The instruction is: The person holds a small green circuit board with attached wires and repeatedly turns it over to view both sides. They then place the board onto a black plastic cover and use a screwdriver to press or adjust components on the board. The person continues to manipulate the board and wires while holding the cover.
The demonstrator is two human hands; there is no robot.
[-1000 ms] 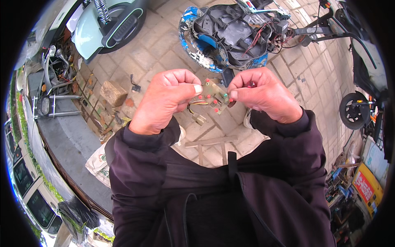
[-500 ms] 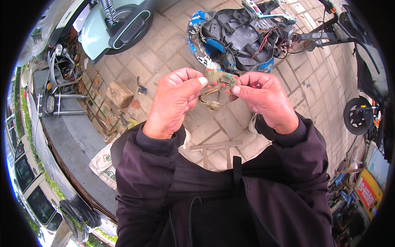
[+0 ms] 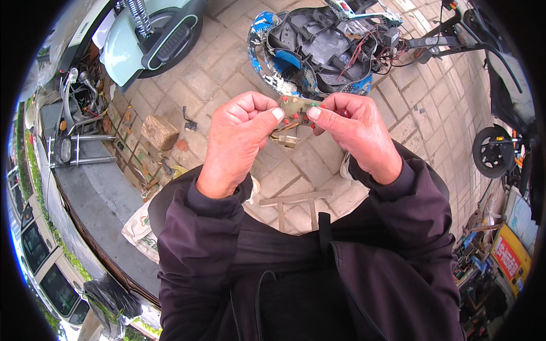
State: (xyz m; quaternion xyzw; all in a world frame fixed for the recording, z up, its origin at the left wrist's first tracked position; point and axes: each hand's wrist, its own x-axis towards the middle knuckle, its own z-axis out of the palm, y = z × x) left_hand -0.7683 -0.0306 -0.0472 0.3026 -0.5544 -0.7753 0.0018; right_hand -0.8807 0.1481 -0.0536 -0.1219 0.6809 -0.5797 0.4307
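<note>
A small tan circuit board (image 3: 294, 106) with red and green lights or parts on it is held level between my two hands. My left hand (image 3: 234, 139) pinches its left edge between thumb and fingers. On the opposite edge, the thumb of my right hand (image 3: 362, 132) presses on the face, with fingers behind, covering that end. Short wires hang from the board to a pale plastic plug (image 3: 288, 141), which dangles free below it. Beyond my hands lies a blue, white and black vehicle shell (image 3: 324, 48) with loose red wires.
Paving bricks (image 3: 227, 62) cover the ground. A wood block (image 3: 160, 132) sits to the left, beside a grey platform (image 3: 108, 199). A pale green wheeled vehicle (image 3: 122, 57) stands far left. At the right are a small wheel (image 3: 492, 152) and a yellow and red box (image 3: 508, 256).
My right thumb has slid left, further over the board, and the right hand has come closer to the left one. The view has shifted slightly; both hands keep their hold.
</note>
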